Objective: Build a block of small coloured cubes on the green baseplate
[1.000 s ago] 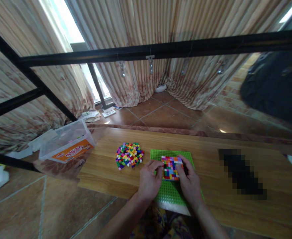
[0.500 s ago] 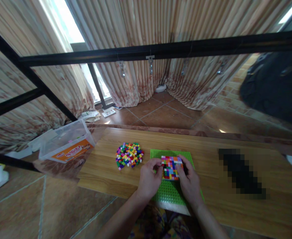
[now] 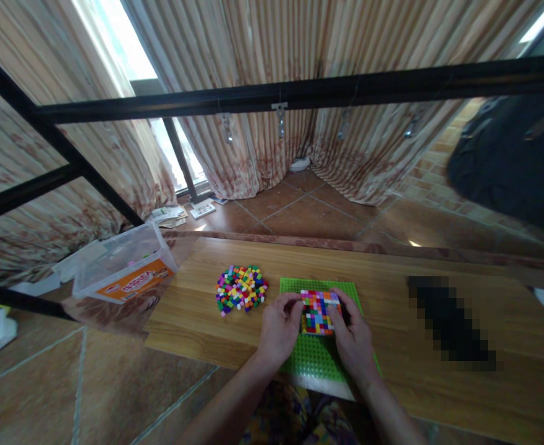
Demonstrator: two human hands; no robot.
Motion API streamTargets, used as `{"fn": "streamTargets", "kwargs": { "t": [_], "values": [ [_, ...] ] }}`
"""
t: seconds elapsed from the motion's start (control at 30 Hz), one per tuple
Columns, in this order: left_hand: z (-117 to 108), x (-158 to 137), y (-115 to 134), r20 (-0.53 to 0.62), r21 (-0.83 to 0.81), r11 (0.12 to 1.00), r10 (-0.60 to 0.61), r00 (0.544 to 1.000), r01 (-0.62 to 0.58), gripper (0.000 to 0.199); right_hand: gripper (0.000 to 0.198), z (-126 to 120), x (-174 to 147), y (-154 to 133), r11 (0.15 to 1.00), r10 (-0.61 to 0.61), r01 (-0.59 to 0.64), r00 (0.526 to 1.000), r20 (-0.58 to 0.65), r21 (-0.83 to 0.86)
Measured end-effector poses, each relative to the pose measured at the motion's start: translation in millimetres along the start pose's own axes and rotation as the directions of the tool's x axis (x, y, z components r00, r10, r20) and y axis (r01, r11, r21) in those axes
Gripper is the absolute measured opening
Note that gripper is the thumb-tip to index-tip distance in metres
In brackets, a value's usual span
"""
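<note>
striped curtains [image 3: 263,37] hang behind black metal frame [image 3: 244,96] | small clips [image 3: 281,122] dangle from frame | papers [image 3: 169,215] lie on tiled floor [image 3: 295,204] near window [image 3: 135,46] | white object [image 3: 299,164] sits at curtains' foot | bulky dark item [image 3: 513,167] upper right, identity unclear | pixelated black shape [image 3: 457,324], right

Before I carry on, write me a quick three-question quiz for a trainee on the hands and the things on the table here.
1. What colour is the studded baseplate below the multicoloured brick panel?
A) red
B) green
C) blue

2. Which of the person's hands is nearer to the loose brick pile?

3. True or false: the loose brick pile sits on the studded baseplate.

Key:
1. B.
2. The left hand.
3. False; the pile lies on the wooden table, to the left of the baseplate.
</note>
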State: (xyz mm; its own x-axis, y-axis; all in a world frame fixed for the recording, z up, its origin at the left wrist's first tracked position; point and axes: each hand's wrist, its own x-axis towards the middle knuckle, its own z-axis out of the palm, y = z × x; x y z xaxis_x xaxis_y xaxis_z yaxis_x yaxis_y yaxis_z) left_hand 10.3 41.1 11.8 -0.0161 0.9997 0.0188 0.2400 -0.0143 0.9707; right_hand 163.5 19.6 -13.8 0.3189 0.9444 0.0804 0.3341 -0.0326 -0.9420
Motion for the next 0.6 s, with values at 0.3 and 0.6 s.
{"fn": "streamTargets", "kwargs": {
  "t": [0.3, 0.6],
  "values": [
    [2, 1, 2, -0.008, -0.027, 1.000, -0.003, 1.000, 0.002, 0.013, 0.049, 1, 0, 2, 1.000, -0.016, 0.016, 1.000, 0.005, 0.009],
    [7, 2, -12, -0.005, -0.052, 0.999, 0.015, 1.000, -0.015, 0.014, 0.050, 1, 1, 3, 0.999, -0.038, 0.038, 0.999, -0.001, 0.012]
  ]
}}
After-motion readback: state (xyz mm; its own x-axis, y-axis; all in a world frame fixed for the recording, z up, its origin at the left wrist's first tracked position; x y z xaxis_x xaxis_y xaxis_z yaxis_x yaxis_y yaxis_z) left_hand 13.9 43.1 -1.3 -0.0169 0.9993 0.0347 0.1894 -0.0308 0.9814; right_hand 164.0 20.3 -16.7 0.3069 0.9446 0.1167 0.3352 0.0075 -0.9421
